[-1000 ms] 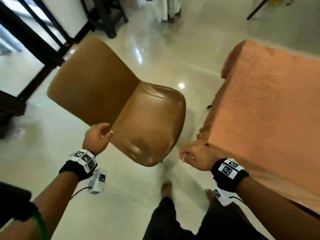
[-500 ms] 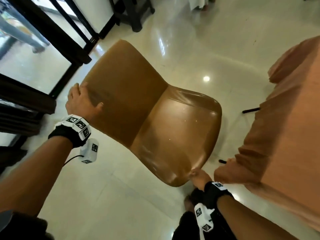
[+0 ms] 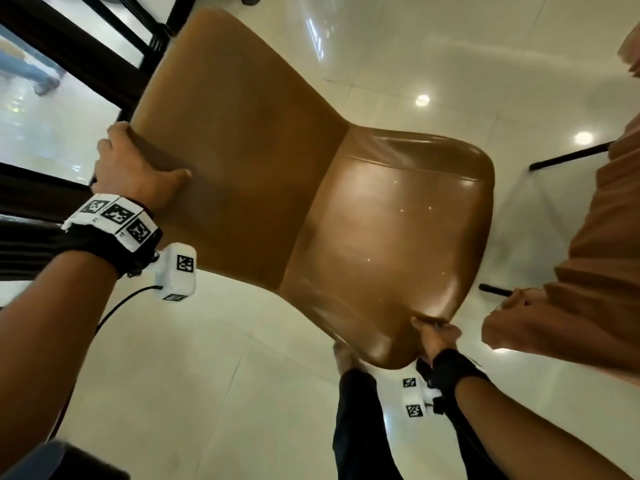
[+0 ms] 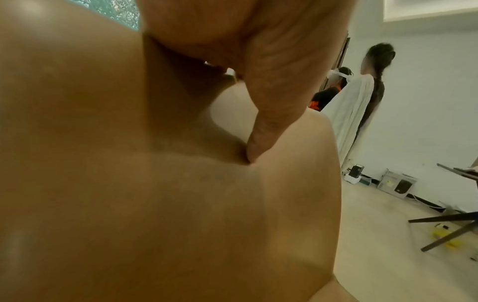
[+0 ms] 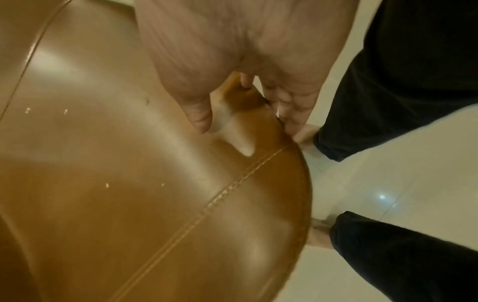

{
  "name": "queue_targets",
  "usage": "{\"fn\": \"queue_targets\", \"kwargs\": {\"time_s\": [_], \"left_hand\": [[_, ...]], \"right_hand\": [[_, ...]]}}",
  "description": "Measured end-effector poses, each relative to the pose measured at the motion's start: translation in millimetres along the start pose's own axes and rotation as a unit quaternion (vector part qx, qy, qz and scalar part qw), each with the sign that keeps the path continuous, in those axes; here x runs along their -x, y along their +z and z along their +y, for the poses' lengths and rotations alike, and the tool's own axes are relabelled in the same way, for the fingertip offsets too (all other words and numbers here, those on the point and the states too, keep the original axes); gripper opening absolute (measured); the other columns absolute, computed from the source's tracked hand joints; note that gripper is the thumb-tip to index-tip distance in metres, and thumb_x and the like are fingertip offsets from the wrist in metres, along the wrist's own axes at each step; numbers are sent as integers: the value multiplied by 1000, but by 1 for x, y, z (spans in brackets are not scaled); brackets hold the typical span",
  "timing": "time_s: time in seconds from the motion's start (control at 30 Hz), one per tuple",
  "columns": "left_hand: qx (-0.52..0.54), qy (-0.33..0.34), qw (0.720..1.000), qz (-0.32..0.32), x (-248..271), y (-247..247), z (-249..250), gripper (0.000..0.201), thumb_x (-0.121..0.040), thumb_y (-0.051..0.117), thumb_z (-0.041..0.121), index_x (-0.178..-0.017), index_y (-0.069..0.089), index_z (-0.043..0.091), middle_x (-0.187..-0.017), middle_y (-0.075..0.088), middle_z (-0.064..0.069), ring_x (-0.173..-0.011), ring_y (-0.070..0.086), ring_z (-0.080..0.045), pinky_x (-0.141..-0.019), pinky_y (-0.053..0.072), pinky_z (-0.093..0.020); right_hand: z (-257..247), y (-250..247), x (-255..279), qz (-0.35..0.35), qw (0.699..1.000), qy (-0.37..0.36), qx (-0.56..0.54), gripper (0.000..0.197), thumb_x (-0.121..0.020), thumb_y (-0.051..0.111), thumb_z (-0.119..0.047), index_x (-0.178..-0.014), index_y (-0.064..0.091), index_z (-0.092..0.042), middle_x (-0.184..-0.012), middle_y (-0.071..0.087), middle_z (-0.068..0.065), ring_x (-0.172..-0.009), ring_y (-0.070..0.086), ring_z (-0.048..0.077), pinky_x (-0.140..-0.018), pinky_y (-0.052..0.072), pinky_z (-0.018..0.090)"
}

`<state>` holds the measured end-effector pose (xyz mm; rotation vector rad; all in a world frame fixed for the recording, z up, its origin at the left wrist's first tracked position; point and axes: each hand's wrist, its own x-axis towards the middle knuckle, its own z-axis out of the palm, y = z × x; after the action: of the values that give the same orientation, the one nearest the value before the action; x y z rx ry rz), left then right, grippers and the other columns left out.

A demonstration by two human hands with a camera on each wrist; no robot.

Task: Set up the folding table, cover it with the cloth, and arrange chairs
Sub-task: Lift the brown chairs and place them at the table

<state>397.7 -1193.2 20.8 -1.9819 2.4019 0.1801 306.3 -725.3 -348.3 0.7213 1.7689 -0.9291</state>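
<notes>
A brown leather chair [image 3: 311, 188] fills the head view, its backrest toward the upper left and its seat toward the lower right. My left hand [image 3: 135, 168] grips the top edge of the backrest, thumb [image 4: 266, 122] pressed on the front face. My right hand [image 3: 434, 336] grips the front edge of the seat [image 5: 155, 183], thumb on top and fingers curled under the rim. The folding table at the right is covered with an orange cloth [image 3: 588, 271], and its black legs [image 3: 568, 155] show beneath.
Dark window frames [image 3: 69, 64] stand close behind the chair at the left. My legs in black trousers [image 3: 356, 427] and bare feet are just below the seat. Glossy pale floor tiles [image 3: 214, 393] spread around. Two people [image 4: 367, 98] stand by the far wall.
The chair now looks larger and closer in the head view. My left hand has closed more firmly over the backrest's top edge. My right hand keeps hold of the seat's front edge.
</notes>
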Motion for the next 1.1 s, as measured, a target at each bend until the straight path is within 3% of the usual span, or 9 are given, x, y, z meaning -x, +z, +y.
{"fn": "queue_targets", "kwargs": {"time_s": [0.13, 0.2, 0.27, 0.37, 0.43, 0.57, 0.73, 0.97, 1.1], "left_hand": [[-4, 23, 999, -23, -13, -8, -7, 80, -66, 84, 46, -128, 44, 15, -126, 58, -14, -113, 56, -40, -92, 47, -52], [-20, 49, 998, -31, -19, -10, -13, 75, -66, 83, 50, -124, 50, 15, -122, 60, -13, -111, 57, -39, -89, 47, -49], [-34, 72, 996, -43, -26, -12, -18, 72, -66, 82, 52, -121, 54, 16, -121, 61, -12, -110, 58, -38, -86, 46, -47], [-34, 113, 991, -69, -38, -17, -21, 64, -66, 83, 52, -112, 56, 16, -115, 62, -11, -107, 58, -36, -82, 46, -44], [-35, 126, 987, -89, -42, -20, -26, 62, -66, 83, 50, -110, 56, 15, -112, 63, -11, -105, 59, -36, -81, 46, -42], [-34, 143, 983, -111, -33, -22, -50, 60, -68, 84, 45, -109, 58, 10, -112, 64, -14, -104, 60, -37, -87, 49, -45], [-48, 147, 980, -124, -3, -19, -94, 65, -66, 85, 47, -110, 58, 9, -113, 65, -18, -102, 61, -39, -88, 52, -52], [-42, 125, 985, -113, 66, -9, -148, 63, -57, 88, 54, -94, 53, 17, -107, 66, -20, -92, 63, -41, -80, 55, -54], [11, 78, 986, -150, 107, 10, -189, 88, -43, 87, 64, -110, 53, 17, -114, 64, -18, -95, 63, -41, -81, 55, -55]], "right_hand": [[-19, 9, 32, 33, 995, 37, -81, 111, -55, 93, -29, -145, 28, -27, -123, 54, 8, -117, 55, 41, -100, 47, 60], [-1, 9, 5, -10, 994, 45, -103, 103, -53, 95, -32, -141, 44, -16, -126, 61, 10, -111, 60, 41, -96, 50, 58], [11, 7, -7, -36, 993, 67, -91, 106, -33, 99, -39, -128, 59, -15, -120, 69, 13, -102, 67, 42, -91, 53, 58], [25, 0, -26, -19, 993, 77, -85, 108, -25, 94, -29, -126, 60, -9, -116, 69, 17, -98, 68, 43, -91, 54, 57], [8, 2, 18, -4, 993, 77, -85, 94, -44, 91, -25, -128, 57, -3, -118, 67, 21, -94, 66, 41, -83, 58, 48], [14, -1, 73, 8, 995, 61, -82, 41, -82, 70, -8, -120, 58, 3, -99, 65, 20, -67, 55, 30, -43, 45, 26], [59, -5, 120, 3, 987, 85, -136, 37, -83, 60, -12, -119, 59, -4, -91, 60, 9, -78, 54, 25, -59, 37, 35], [134, -35, 160, 7, 981, 76, -177, 26, -86, 57, -13, -111, 56, -4, -87, 57, 7, -74, 51, 24, -59, 36, 35], [187, -73, 162, 15, 982, 56, -179, 35, -85, 60, -14, -118, 56, -3, -98, 61, 10, -78, 54, 24, -67, 44, 36]]}}
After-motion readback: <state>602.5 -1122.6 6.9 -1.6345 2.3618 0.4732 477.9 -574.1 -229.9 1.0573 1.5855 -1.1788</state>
